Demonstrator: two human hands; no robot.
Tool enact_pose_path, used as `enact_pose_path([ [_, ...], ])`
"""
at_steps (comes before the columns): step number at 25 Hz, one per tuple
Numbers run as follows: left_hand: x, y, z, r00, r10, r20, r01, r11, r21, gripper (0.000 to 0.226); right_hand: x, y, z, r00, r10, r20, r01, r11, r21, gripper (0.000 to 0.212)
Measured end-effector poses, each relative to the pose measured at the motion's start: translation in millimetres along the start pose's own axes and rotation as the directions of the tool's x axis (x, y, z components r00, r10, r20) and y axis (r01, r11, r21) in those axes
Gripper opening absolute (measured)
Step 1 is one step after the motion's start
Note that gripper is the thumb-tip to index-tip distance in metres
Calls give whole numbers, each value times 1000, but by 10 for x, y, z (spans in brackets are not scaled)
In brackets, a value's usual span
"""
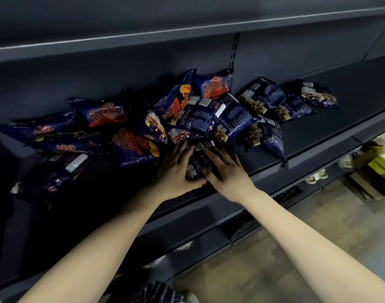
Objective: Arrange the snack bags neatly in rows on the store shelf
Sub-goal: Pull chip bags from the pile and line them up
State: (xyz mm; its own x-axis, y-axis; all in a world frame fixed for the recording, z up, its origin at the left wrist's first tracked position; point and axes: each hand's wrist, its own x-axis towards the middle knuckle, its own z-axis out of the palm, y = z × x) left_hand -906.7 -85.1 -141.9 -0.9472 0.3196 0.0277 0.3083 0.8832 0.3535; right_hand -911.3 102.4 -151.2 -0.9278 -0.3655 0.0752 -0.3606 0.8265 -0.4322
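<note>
Centre of the frame: left hand (174,171) and right hand (228,173) closed in from either side on one small dark snack bag (197,165), holding it between them at the front edge of the shelf (340,110). Fingers of both laid long and nearly straight along the bag's sides, pointing up-frame toward the heap. Thumbs tucked in at its near end, almost meeting. Wrists level, both bare forearms running down to the lower corners of the frame, the left one in shadow.

Just beyond the fingertips, touching the held bag: a loose heap of snack bags (200,119), dark blue with orange print, piled at all angles across the middle of the frame. Some face up, others showing their printed backs. To the right, one bag (272,145) hanging over the shelf's front lip.

Left third of the frame deep in shadow; bags there barely readable. Print on every bag too blurred to read. Underside of the held bag hidden by the palms.

Above, an upper shelf (187,29). Lower right, blurred floor (296,248), a green carton (382,169) cut off by the edge, pale shoes (316,177). Bottom edge, striped cloth (156,291).
</note>
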Motion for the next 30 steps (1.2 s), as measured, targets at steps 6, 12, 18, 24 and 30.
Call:
enact_pose_path([
  [6, -58, 132, -188, 984, 68, 168, -62, 997, -39, 102, -51, 23, -55, 995, -93, 48, 86, 987, 133, 72],
  [12, -172, 319, -590, 987, 151, -58, -162, 894, -417, 68, -143, -2, -214, 956, -260, -137, 260, 965, -17, 76],
  [18, -390, 178, -1184, 924, -106, -367, -197, 690, -696, 44, 22, -239, -786, 962, 77, -264, 111, 767, 632, 39],
  [24, -861, -142, -1325, 915, -329, -232, -60, 458, -887, 61, 252, -731, -634, 984, 126, 124, -130, 44, 990, 56],
  [30, -1473, -394, -1238, 800, -523, -295, 24, 520, -854, 44, 347, -1644, -16, 934, -171, 313, -286, 165, 944, 52],
])
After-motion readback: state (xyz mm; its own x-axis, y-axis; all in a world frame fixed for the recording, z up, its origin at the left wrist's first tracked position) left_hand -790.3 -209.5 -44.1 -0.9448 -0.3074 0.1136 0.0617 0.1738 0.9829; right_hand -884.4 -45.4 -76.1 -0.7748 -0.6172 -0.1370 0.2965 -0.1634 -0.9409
